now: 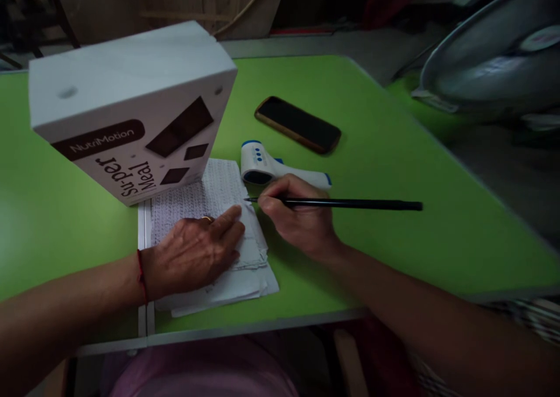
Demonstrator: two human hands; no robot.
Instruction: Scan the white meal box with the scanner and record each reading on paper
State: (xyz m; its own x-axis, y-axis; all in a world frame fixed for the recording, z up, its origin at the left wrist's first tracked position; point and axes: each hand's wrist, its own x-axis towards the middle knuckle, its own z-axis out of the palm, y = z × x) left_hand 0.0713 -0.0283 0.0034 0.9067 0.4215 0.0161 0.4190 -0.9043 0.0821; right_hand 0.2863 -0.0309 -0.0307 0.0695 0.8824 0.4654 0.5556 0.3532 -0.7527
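A stack of paper sheets [223,178], covered in dense handwriting on the upper part, lies on the green table. My left hand [199,254], with a ring and a red wrist string, rests flat on the sheets, fingers stretched out to the right. Between the fingertips of my right hand [301,213] is a long black pen [363,204]. Its tip points left, at the right edge of the paper; whether it touches the sheet I cannot tell. Just behind my right hand lies a white and blue infrared thermometer [262,162].
A tall white NutriMotion box [131,76] stands behind the sheets at the left. Farther back on the green table [394,245] is a dark phone [297,124] in a brown case. A large metal basin [490,52] is beyond the table's right edge.
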